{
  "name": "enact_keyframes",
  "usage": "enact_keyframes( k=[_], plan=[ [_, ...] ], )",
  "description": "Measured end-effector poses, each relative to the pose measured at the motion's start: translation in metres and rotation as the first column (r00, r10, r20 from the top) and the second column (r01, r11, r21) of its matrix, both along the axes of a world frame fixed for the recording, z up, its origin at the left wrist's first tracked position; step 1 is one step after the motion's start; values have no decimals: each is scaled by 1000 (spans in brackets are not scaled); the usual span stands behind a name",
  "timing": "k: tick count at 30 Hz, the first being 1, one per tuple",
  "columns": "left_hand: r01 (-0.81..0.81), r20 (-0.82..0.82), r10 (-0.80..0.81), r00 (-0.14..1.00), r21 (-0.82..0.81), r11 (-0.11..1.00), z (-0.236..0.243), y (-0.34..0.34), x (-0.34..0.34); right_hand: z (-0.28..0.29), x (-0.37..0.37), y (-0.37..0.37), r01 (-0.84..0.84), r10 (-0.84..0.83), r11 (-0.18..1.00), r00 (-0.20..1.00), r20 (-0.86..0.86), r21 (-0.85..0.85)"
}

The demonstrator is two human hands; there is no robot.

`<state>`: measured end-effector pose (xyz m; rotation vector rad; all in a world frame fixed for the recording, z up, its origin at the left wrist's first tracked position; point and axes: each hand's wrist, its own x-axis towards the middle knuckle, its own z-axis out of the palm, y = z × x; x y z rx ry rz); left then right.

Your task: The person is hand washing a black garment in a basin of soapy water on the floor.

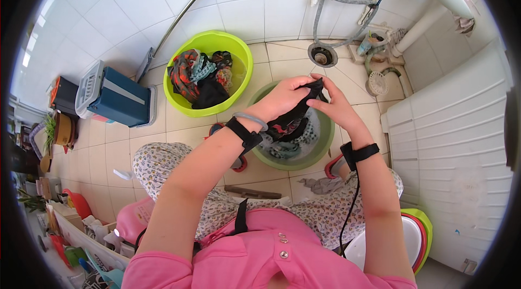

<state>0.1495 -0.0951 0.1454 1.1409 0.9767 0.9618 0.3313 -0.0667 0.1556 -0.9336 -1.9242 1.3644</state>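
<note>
Gripping a dark cloth [304, 106] between them, the left hand [283, 97] and right hand [335, 106] are holding it over the wash basin [321, 148], fingers clenched, letting drips fall inside.

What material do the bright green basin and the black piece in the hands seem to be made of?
Bright green basin: probably plastic, with a smooth, slightly glossy wall. Black piece: soft cloth, apparently wet; it folds and hangs limp between the left hand and the right hand.
</note>
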Motion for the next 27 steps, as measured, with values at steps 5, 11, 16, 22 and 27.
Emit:
enact_keyframes(
  k=[5,11,16,22,27],
  plan=[
    [-22,-162,71,984,289,957,-36,6,5,-24,4,10,86,-111,992,947,301,96],
    [206,-602,-22,798,238,949,-50,-2,-12,-9,3,2,21,-95,972,947,306,236],
    [363,-834,127,537,364,858,-86,-5,-29,-2,11,11,134,-144,973,989,44,187],
    [152,-773,-19,634,101,983,-135,-14,-54,22,13,10,324,-391,915,859,-329,-242],
    [-77,-346,57,936,-45,996,-143,-13,-57,16,17,15,291,-366,914,893,-261,-283]
  ],
)
